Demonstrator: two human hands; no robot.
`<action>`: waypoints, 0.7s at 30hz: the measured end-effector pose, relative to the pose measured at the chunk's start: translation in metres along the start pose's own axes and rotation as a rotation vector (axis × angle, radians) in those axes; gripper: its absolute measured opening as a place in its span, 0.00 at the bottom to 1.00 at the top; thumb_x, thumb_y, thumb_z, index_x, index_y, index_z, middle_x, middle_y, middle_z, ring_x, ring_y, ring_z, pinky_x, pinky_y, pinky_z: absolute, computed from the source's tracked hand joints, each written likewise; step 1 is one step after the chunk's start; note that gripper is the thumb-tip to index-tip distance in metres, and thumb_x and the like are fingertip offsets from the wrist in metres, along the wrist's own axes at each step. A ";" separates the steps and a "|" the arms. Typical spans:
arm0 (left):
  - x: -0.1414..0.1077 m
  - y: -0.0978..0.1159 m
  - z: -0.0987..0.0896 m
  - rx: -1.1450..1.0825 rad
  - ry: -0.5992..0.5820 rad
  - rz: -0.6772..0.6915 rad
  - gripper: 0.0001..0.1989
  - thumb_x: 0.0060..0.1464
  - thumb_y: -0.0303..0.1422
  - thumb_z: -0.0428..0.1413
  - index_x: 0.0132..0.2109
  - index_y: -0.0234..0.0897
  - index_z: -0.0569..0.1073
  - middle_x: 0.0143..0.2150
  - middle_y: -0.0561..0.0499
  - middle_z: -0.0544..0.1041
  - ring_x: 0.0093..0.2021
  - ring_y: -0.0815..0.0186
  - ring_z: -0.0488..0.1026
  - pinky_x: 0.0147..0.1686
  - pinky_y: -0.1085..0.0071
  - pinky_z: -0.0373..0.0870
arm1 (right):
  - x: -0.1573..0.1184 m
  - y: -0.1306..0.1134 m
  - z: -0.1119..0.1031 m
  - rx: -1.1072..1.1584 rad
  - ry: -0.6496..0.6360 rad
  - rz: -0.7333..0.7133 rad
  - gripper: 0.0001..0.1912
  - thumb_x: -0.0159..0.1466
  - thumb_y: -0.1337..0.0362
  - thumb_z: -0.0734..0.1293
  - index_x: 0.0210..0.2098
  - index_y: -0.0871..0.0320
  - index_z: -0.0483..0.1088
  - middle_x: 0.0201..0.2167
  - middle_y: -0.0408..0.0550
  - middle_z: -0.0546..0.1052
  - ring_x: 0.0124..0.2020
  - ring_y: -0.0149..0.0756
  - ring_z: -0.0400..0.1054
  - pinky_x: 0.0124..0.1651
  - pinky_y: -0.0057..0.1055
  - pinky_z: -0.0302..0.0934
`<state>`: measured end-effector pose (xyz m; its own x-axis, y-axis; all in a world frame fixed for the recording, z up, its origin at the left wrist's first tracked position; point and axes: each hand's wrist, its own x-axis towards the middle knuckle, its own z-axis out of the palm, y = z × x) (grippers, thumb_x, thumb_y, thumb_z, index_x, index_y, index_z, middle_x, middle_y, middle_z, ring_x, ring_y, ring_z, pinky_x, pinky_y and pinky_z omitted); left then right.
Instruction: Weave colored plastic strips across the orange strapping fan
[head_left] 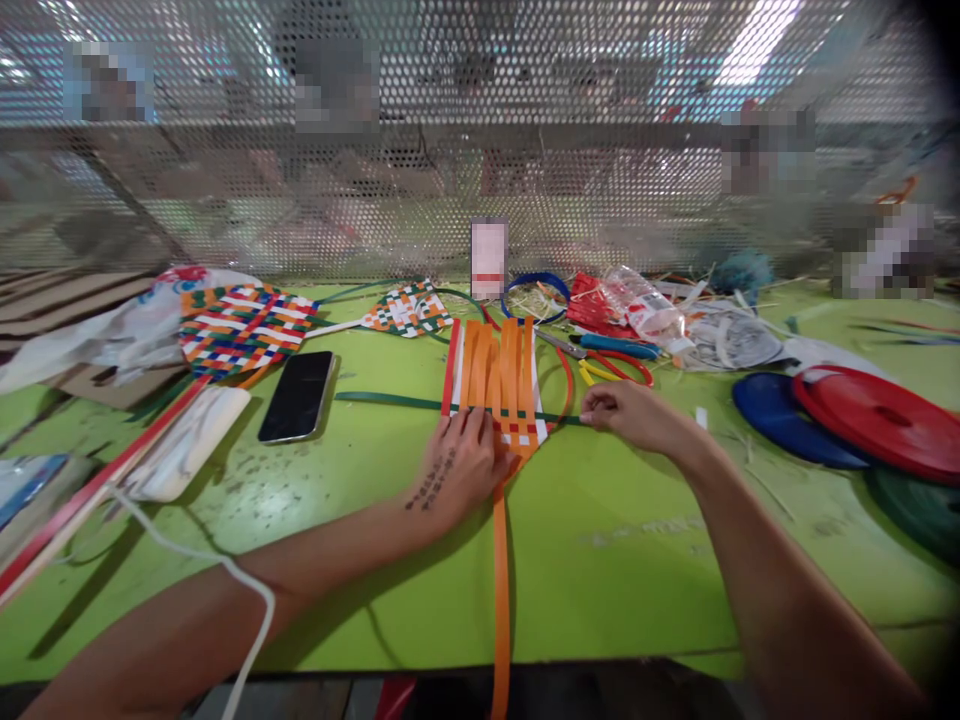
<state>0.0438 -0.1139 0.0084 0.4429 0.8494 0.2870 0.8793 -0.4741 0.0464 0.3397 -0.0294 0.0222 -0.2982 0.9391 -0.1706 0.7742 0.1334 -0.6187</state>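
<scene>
A partly woven piece of orange, white and red flat strips lies on the green table. My left hand rests on its lower left part, fingers lying flat and thumb spread toward the bottom corner, covering that part of the weave. A dark green strip runs crosswise through the piece and sticks out on both sides. At its right end, my right hand pinches it between thumb and fingers. From the bottom corner one long orange strip hangs toward the table's front edge.
A phone and two finished-looking woven pieces, one multicoloured and one smaller, lie leftward. Scissors and yellow-and-blue-handled pliers lie behind my right hand. Red and blue strip coils sit right. A white cord crosses my left forearm.
</scene>
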 end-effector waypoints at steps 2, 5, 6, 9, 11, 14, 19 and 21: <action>0.000 -0.001 -0.001 -0.007 -0.002 0.002 0.26 0.70 0.46 0.49 0.59 0.28 0.73 0.57 0.34 0.75 0.55 0.48 0.71 0.53 0.53 0.67 | 0.000 0.000 0.000 -0.028 0.002 0.020 0.04 0.59 0.62 0.69 0.29 0.55 0.75 0.26 0.46 0.77 0.28 0.38 0.69 0.31 0.33 0.58; 0.001 -0.002 -0.003 -0.023 -0.006 -0.010 0.25 0.69 0.47 0.50 0.59 0.32 0.72 0.57 0.37 0.75 0.54 0.49 0.70 0.52 0.53 0.66 | -0.002 -0.010 0.002 -0.103 0.092 0.011 0.03 0.60 0.62 0.71 0.32 0.55 0.76 0.31 0.47 0.79 0.32 0.41 0.72 0.36 0.35 0.60; 0.001 -0.002 -0.004 -0.027 -0.006 -0.014 0.24 0.69 0.48 0.50 0.59 0.33 0.73 0.56 0.38 0.75 0.54 0.49 0.70 0.53 0.52 0.65 | -0.002 -0.015 0.003 -0.135 0.156 -0.014 0.04 0.60 0.61 0.72 0.33 0.55 0.77 0.34 0.49 0.80 0.36 0.43 0.72 0.39 0.36 0.61; 0.002 -0.003 -0.005 -0.033 0.004 -0.009 0.22 0.68 0.47 0.52 0.56 0.35 0.74 0.58 0.39 0.75 0.56 0.48 0.69 0.54 0.51 0.64 | -0.003 -0.035 0.011 -0.205 0.340 -0.137 0.08 0.64 0.58 0.71 0.39 0.55 0.80 0.42 0.54 0.79 0.45 0.48 0.72 0.48 0.40 0.62; 0.002 -0.003 -0.006 -0.038 0.017 0.000 0.20 0.68 0.45 0.53 0.55 0.35 0.74 0.58 0.39 0.75 0.57 0.48 0.69 0.55 0.51 0.63 | -0.005 -0.048 0.018 -0.207 0.312 -0.244 0.10 0.67 0.58 0.69 0.41 0.55 0.82 0.43 0.54 0.78 0.48 0.48 0.71 0.51 0.42 0.62; 0.003 -0.003 -0.005 -0.041 0.040 0.008 0.19 0.68 0.44 0.53 0.56 0.35 0.74 0.58 0.40 0.75 0.58 0.49 0.69 0.56 0.50 0.62 | -0.008 -0.060 0.029 -0.201 0.132 -0.335 0.13 0.69 0.57 0.69 0.47 0.53 0.83 0.42 0.53 0.78 0.47 0.47 0.71 0.51 0.41 0.63; 0.003 -0.002 -0.005 -0.039 0.063 0.031 0.19 0.69 0.44 0.52 0.55 0.34 0.75 0.57 0.40 0.77 0.59 0.50 0.69 0.56 0.50 0.61 | -0.012 -0.063 0.038 -0.263 0.025 -0.335 0.19 0.69 0.53 0.69 0.56 0.51 0.80 0.40 0.53 0.76 0.49 0.49 0.71 0.52 0.40 0.64; 0.003 -0.002 -0.006 -0.037 0.065 0.047 0.19 0.70 0.43 0.51 0.55 0.35 0.75 0.56 0.41 0.78 0.59 0.50 0.69 0.56 0.50 0.61 | -0.012 -0.062 0.039 -0.271 0.032 -0.345 0.19 0.70 0.53 0.69 0.57 0.50 0.80 0.40 0.53 0.77 0.49 0.49 0.71 0.52 0.39 0.64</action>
<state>0.0417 -0.1118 0.0148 0.4699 0.8097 0.3515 0.8502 -0.5223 0.0667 0.2731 -0.0616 0.0329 -0.5509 0.8337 0.0375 0.7520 0.5154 -0.4110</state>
